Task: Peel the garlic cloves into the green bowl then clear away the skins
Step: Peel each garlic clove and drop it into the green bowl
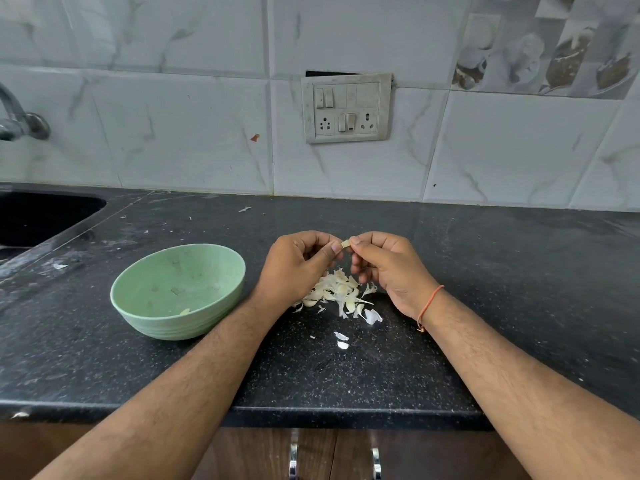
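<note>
A small garlic clove [345, 244] is pinched at mid-frame between the fingers of the left hand [300, 265] and the right hand [386, 263], both sets curled and clamped on it, above the dark bench [502, 271]. Directly beneath the hands a heap of skins and cloves [341, 294] is spread on the bench. The green bowl [178, 291] is set left of centre, just beside the left wrist, with one pale piece [185, 311] seen inside.

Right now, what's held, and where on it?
A small pale garlic clove, pinched at its ends between the left hand fingertips and the right hand fingertips.
</note>
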